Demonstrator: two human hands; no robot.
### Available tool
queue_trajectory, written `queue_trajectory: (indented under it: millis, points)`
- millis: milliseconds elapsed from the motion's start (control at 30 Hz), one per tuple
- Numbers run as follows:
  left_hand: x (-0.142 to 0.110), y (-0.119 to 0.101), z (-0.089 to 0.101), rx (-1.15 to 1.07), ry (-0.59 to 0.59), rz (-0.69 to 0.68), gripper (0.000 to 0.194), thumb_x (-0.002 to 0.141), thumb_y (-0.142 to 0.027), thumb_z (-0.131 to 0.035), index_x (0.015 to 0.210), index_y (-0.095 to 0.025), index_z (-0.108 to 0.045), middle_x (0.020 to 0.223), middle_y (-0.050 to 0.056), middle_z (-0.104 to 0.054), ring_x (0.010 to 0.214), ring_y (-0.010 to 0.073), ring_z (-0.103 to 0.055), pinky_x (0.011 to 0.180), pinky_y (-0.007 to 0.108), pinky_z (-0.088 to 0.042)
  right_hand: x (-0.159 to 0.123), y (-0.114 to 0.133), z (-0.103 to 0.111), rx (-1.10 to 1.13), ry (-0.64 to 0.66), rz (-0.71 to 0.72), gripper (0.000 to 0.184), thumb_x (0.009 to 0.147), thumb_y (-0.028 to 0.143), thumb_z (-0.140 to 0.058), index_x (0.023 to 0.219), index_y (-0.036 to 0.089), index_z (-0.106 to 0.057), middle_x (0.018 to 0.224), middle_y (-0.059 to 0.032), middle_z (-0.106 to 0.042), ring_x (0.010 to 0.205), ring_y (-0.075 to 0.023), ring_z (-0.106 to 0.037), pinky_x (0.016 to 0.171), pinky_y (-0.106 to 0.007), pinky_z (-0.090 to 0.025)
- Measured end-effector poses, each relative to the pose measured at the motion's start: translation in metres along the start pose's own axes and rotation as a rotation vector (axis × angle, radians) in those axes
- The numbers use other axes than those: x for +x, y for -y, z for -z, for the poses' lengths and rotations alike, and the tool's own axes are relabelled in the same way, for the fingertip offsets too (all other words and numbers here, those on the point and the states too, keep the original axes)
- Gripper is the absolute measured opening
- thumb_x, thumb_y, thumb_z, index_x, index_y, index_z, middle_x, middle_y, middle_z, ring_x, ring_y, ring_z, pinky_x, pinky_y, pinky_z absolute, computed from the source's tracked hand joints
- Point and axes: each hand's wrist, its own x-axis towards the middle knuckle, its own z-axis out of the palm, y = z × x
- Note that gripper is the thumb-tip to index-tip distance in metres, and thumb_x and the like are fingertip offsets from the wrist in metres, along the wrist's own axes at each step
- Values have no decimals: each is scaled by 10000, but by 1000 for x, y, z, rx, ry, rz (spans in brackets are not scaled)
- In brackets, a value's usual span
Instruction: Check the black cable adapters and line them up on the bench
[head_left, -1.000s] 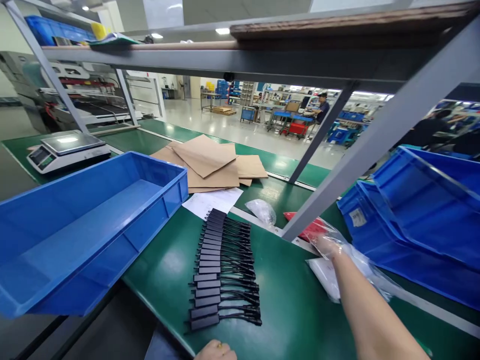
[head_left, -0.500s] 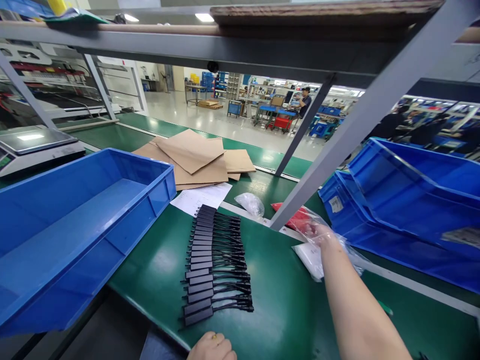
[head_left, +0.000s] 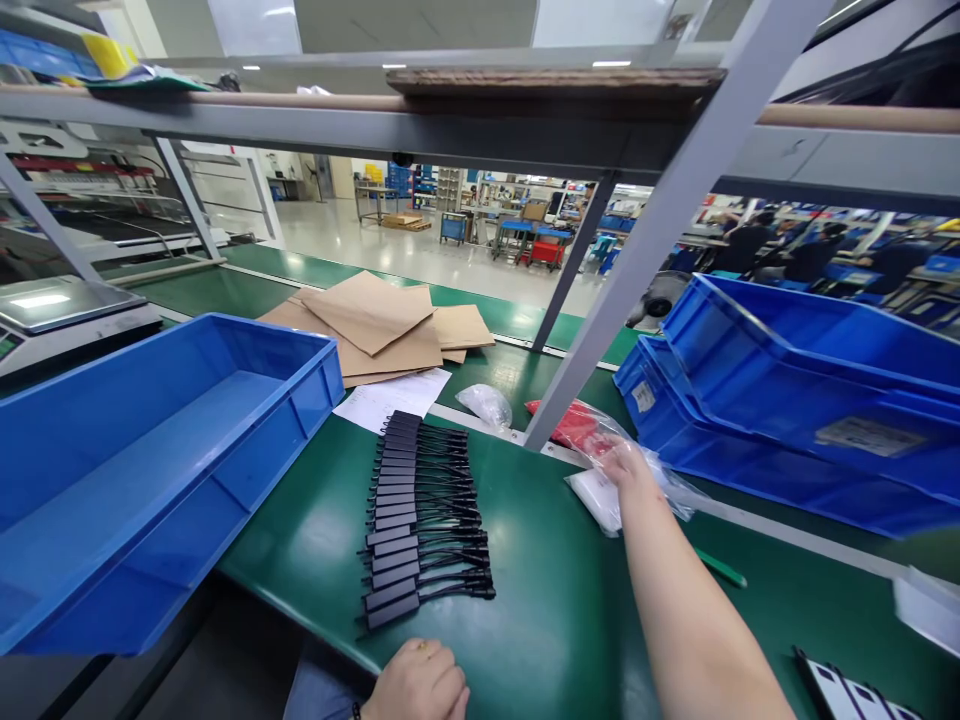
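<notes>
My right hand (head_left: 624, 462) reaches to a clear plastic bag (head_left: 651, 470) with red contents (head_left: 576, 426). Its fingers are closed at the film, partly veiled by it. Just below lies a white packet (head_left: 598, 500) in clear plastic. My left hand (head_left: 420, 682) rests in a loose fist at the table's near edge, with nothing visible in it. Ahead of that fist, a row of flat black modules with short cables (head_left: 397, 500) lies side by side on the green tabletop (head_left: 540, 560).
A large blue bin (head_left: 247, 440) stands at left, a scale (head_left: 67, 300) behind it. Stacked blue bins (head_left: 757, 400) are at right. Cardboard sheets (head_left: 375, 315), paper (head_left: 382, 402), a small clear bag (head_left: 486, 405) and a slanted post (head_left: 637, 270) lie beyond. A green pen (head_left: 721, 568) is right of my forearm.
The view has tilted up and turned right, showing more of the right side of the table. My right hand stays at the bag; my left hand still rests at the edge.
</notes>
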Motion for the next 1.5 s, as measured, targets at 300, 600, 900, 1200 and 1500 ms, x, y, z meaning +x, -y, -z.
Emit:
queue_trajectory:
  millis: [300,600,900,1200,1500]
  points:
    - [2,-6,13,-115,183,162,104,723,-196,-425,642,-185,-489,560,-2,-469,536,124,-427,502,254,-290,-47,-3,12,184,-24,-149,148,839,255,-440,834,121,-503,625,52,-468,425,-15,-399,356,-128,-340]
    - [53,4,54,-192,387,360,181,785,-164,-365,869,-184,-524,770,38,-519,767,154,-450,702,299,-367,-164,-62,11,442,180,-319,208,660,121,-569,864,132,-529,624,20,-441,475,-35,-410,357,-125,-376]
    - [86,25,31,50,635,353,151,735,-161,-443,879,-176,-487,871,61,-485,887,200,-399,776,344,-344,-182,-83,-4,462,283,-382,139,638,189,-642,751,149,-572,544,46,-421,392,-11,-320,278,-104,-256]
    - [81,34,19,-334,592,469,129,675,-78,-409,730,-173,-476,796,26,-479,789,148,-421,727,269,-348,-199,-91,-16,360,362,-417,254,584,105,-673,818,158,-591,639,14,-556,484,-39,-463,379,-129,-384]
    - [94,45,4,-909,721,626,502,615,-173,-582,1083,-177,-401,731,-31,-543,572,63,-452,531,167,-354,-213,-98,-30,231,485,-436,172,595,190,-698,703,148,-570,616,16,-548,482,-38,-460,405,-138,-366]
